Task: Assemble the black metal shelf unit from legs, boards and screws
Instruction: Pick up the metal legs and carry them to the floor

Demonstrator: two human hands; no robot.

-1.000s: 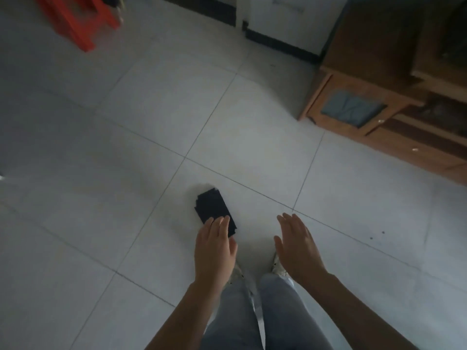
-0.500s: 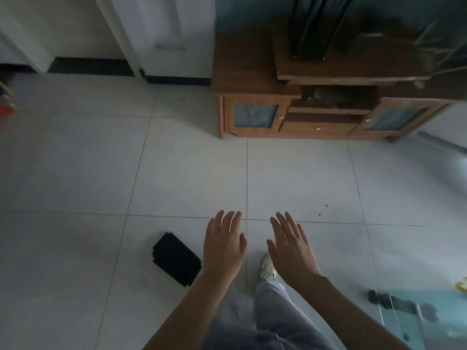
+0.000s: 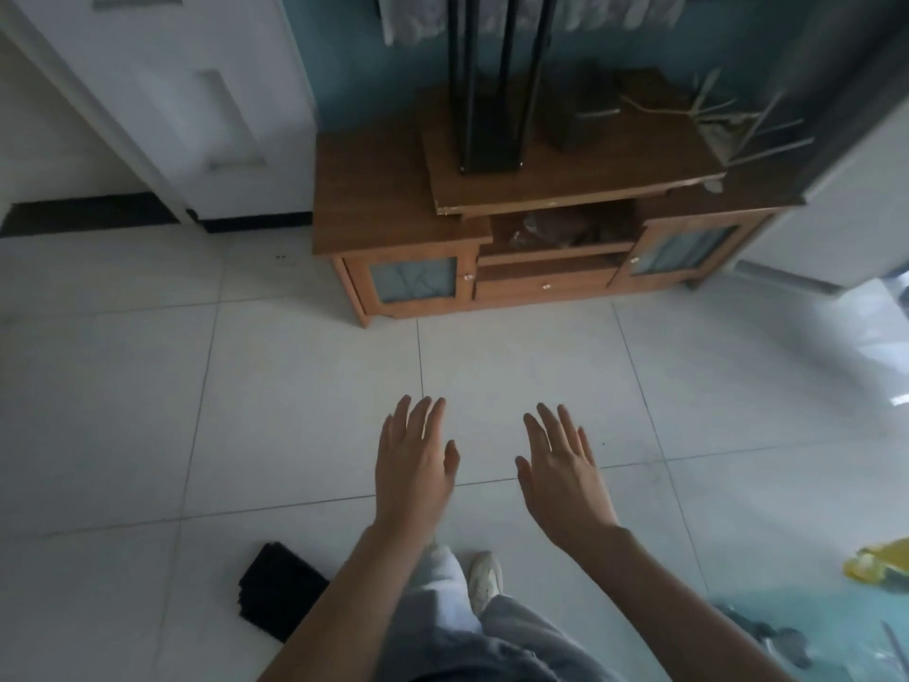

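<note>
Several long black metal legs (image 3: 492, 86) stand upright in a bundle on top of the wooden cabinet (image 3: 383, 209) against the far wall. A stack of small black boards (image 3: 278, 595) lies on the tiled floor at the lower left, partly hidden by my left forearm. My left hand (image 3: 415, 465) and my right hand (image 3: 563, 472) are held out flat over the floor, palms down, fingers apart, holding nothing. Both are well short of the legs. No screws show.
A white door (image 3: 187, 100) stands at the back left. A white appliance (image 3: 846, 219) is at the right. A yellow item (image 3: 880, 566) and a teal sheet (image 3: 831, 632) lie at the lower right. My shoe (image 3: 484, 580) is on the tiles.
The view has swung up and to the right, bringing the cabinet and black legs into sight. The black boards have slid to the lower left. Both hands stay open and spread further apart.
</note>
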